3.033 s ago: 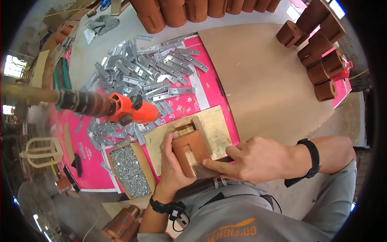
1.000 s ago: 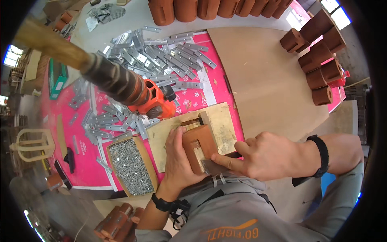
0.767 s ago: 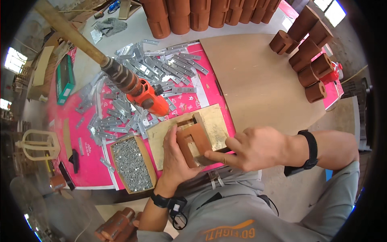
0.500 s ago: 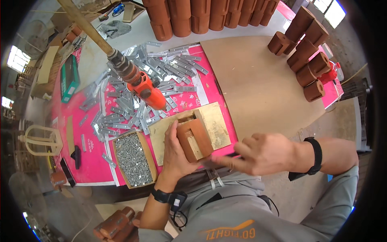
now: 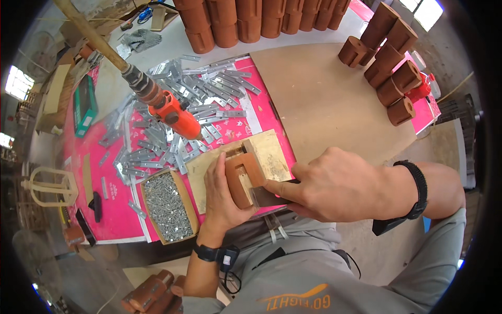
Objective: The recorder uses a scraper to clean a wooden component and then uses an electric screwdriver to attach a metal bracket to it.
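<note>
My left hand (image 5: 218,194) is wrapped round the left side of a reddish-brown, slotted wooden block (image 5: 254,166), tilted above a pale wooden board (image 5: 274,149). Bare, lighter wood shows inside the block's slot. In my right hand (image 5: 340,186) is a flat-bladed tool (image 5: 269,198); its index finger is stretched along the blade, and the other fingers curl round the handle, which is mostly hidden. The blade lies against the block's near end, by the slot. Whether it is a chisel or a knife, I cannot tell.
An orange power screwdriver (image 5: 177,116) hangs on a pole at the left, over piled metal strips (image 5: 157,144). Left of the board stands a carton of screws (image 5: 168,206). Brown slotted pieces (image 5: 248,23) line the far edge; more are stacked right (image 5: 389,68), past a brown sheet (image 5: 329,99).
My right hand has moved up and left, bringing the blade against the block's near end. My left hand still holds the block. The whole view has shifted slightly.
</note>
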`<state>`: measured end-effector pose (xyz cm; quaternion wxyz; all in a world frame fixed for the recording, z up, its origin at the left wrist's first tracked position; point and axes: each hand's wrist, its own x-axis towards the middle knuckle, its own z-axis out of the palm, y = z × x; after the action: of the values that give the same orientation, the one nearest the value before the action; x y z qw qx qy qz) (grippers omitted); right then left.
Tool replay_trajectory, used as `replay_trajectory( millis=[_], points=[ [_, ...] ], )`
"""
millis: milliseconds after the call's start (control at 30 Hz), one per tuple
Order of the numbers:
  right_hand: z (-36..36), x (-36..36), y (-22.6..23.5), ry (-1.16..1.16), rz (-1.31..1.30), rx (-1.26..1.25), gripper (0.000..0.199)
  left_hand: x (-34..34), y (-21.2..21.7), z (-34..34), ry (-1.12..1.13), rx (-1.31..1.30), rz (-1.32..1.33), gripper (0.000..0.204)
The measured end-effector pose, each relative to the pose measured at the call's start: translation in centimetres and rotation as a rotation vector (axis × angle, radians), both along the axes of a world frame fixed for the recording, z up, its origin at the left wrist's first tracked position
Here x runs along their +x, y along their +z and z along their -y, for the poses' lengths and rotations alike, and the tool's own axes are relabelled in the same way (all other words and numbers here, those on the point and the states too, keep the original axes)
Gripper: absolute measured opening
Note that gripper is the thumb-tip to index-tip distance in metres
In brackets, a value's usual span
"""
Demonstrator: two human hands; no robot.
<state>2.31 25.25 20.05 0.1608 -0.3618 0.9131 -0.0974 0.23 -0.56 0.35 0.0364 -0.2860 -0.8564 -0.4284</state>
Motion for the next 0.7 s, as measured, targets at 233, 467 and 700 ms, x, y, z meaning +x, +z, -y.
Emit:
replay_trajectory(
  millis=[233, 467, 700],
  points=[
    [1.1, -1.2, 0.4, 0.049, 0.04, 0.072, 0.015, -0.1, 0.0, -0.1, -0.004, -0.014, 0.013, 0.143],
    [1.7, -1.9, 0.2, 0.12, 0.062, 0.142, 0.044, -0.1, -0.1, -0.1, -0.006, -0.011, -0.005, 0.143],
    [2.5, -2.5, 0.4, 0.184, 0.066, 0.193, 0.032, -0.2, -0.2, -0.1, -0.009, 0.0, -0.011, 0.143]
  ],
)
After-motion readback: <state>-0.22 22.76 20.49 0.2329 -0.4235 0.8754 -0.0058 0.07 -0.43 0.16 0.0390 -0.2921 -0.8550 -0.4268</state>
